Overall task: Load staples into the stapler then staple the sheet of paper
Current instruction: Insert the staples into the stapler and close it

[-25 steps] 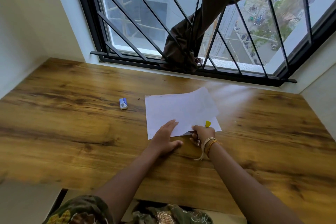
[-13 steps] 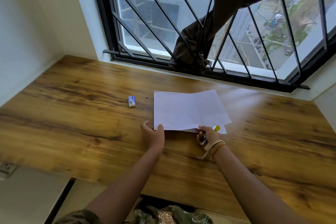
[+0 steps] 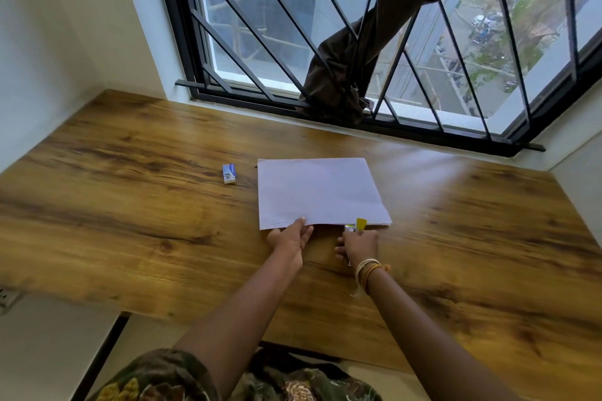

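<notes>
You held the stapler (image 3: 353,228) in your right hand (image 3: 359,246), fingers curled round its body, with its yellow-tipped nose at the near edge of the sheet of paper (image 3: 321,194), right of centre. Whether the nose sat over the edge or merely touched it could not be determined, because your fingers covered most of the tool.

Your left hand (image 3: 291,239) pinched the near edge of the sheet, thumb on top and fingers beneath it, left of the stapler.

Changes over the last second:
- One second earlier, your left hand lay flat on the sheet's near left corner, and the sheet sat skewed on the table (image 3: 130,205), with a second edge showing beneath it.
- Half a second earlier, you had moved that hand to grip the near edge.
- At this moment the sheet lay square to you, its edges aligned, and the stapler had stayed at the near edge throughout.

Judgement: the sheet was squared and held ready for stapling. Loading appeared complete, since the small staple box (image 3: 229,173) lay unattended on the table, just left of the sheet's far left corner. No fastened staple was visible. The next step called for seating the edge fully in the stapler's throat and pressing down.
</notes>
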